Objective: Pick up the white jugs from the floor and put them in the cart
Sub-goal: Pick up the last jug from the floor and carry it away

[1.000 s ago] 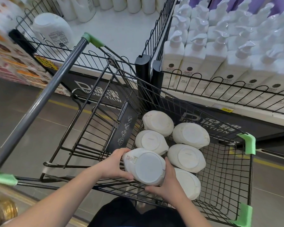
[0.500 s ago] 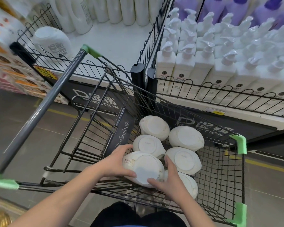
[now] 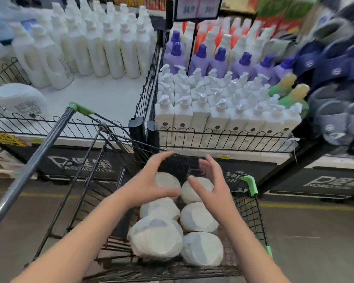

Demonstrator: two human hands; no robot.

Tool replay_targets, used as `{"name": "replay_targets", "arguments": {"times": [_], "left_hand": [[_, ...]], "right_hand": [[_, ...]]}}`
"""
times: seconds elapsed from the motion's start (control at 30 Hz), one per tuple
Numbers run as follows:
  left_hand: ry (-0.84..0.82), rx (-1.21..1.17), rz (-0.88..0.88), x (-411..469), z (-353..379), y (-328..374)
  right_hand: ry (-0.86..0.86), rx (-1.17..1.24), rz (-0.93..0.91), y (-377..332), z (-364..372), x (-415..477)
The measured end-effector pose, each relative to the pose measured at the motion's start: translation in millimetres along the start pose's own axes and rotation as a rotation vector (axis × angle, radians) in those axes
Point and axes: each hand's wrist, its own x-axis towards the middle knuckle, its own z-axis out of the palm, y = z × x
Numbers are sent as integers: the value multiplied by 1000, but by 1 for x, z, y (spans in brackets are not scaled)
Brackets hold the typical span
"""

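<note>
Head view, empty hands [image 3: 149,186] [image 3: 213,190] above white jugs [image 3: 198,219], panel [image 3: 49,172] lettered ROMOTION

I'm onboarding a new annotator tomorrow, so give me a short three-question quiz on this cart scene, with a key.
1. True or false: the left hand and the right hand both hover over the cart, holding nothing.
2. How many white jugs sit in the cart? A) four B) six C) eight
3. Fill in: the plastic corner guards on the cart are ___.
Key: 1 true; 2 B; 3 green.
</note>
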Motion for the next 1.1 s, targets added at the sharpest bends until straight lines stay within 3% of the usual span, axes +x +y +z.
{"name": "replay_targets", "arguments": {"times": [0.27, 0.53, 0.8, 1.1], "left_hand": [[-38, 23, 398, 32, -26, 97], [-104, -52, 648, 49, 9, 193], [-255, -144, 789, 68, 113, 279], [-404, -203, 850, 96, 290, 390]], "right_hand": [[242, 18, -186, -84, -51, -17], [474, -9, -270, -113, -133, -76], [724, -11, -270, -78, -243, -135], [938, -31, -278, -20, -418, -206]]}}
